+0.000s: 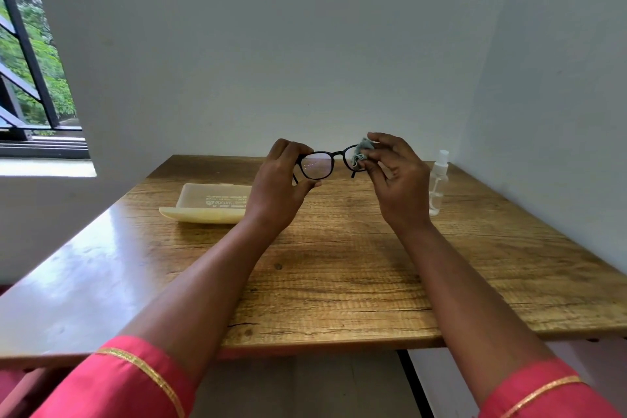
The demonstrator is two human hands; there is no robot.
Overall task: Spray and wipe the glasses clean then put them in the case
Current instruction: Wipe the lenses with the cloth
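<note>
A person holds black-framed glasses (322,164) in the air above a wooden desk (339,265). The left hand (280,187) pinches the frame's left rim between curled fingers and thumb; the right hand (397,176) presses a small grey cloth (361,151) around the other lens. Droplets show on the uncovered lens. Hard rubbing against so light a grip could twist the frame or make it slip and drop onto the desk. An open cream case (210,204) lies on the desk to the left, a clear spray bottle (437,183) stands right. White walls meet in a corner; a barred window (34,61) shows greenery.
</note>
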